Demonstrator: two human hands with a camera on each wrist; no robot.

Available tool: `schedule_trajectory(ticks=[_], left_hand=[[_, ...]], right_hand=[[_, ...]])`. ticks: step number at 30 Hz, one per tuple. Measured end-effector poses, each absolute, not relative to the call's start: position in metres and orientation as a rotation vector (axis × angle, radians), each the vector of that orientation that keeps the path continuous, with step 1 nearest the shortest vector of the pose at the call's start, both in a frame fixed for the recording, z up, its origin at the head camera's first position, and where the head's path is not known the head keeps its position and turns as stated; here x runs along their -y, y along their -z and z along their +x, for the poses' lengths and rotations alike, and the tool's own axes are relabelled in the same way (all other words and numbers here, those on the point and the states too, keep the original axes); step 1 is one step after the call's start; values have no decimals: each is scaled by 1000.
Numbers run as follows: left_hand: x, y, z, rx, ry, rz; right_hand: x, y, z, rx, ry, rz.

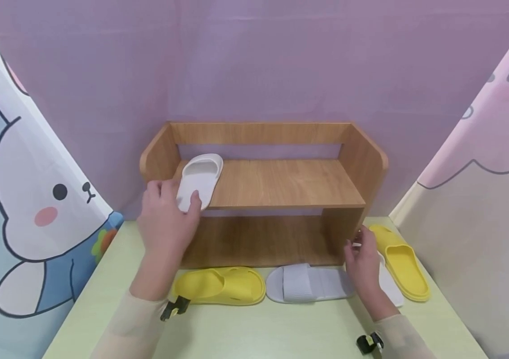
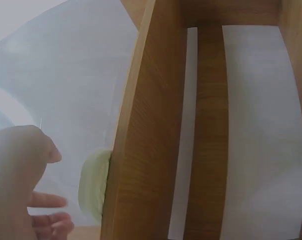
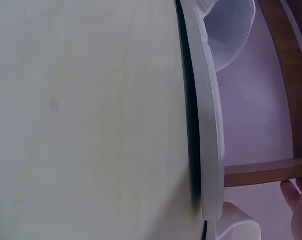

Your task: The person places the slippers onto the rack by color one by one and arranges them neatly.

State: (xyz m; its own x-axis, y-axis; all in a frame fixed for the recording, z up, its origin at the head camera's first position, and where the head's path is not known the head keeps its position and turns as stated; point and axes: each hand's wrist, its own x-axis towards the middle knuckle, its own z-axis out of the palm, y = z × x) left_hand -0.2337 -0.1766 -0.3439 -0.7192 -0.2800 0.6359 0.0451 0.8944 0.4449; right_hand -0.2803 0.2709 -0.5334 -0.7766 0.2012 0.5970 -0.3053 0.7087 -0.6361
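Observation:
On the left of the wooden rack's upper shelf [image 1: 281,182] lies a white slipper [image 1: 198,187], its strap toward the back. My left hand [image 1: 164,219] is beside its near end, and the thumb overlaps it in the head view. In the left wrist view its fingers are spread and a gap separates them from the slipper [image 2: 93,185]. At the rack's right panel [image 1: 353,234], my right hand [image 1: 364,262] hangs over another white slipper [image 1: 391,286], covering much of it. A white bit shows between its thumb and fingers; I cannot tell whether it grips that slipper.
In front of the rack, a yellow slipper [image 1: 220,285] and a grey slipper [image 1: 312,283] lie sideways on the pale table [image 1: 254,331]. Another yellow slipper [image 1: 402,264] lies at the right. The lower shelf [image 1: 258,244] sits behind them, with a purple curtain [image 1: 258,65] at the back.

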Motion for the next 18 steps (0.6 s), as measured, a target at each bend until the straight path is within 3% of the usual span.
schedule_trajectory(ticks=[18], left_hand=[[205, 369, -216, 2107, 738, 36]], right_hand=[[-271, 531, -280, 2238, -993, 118]])
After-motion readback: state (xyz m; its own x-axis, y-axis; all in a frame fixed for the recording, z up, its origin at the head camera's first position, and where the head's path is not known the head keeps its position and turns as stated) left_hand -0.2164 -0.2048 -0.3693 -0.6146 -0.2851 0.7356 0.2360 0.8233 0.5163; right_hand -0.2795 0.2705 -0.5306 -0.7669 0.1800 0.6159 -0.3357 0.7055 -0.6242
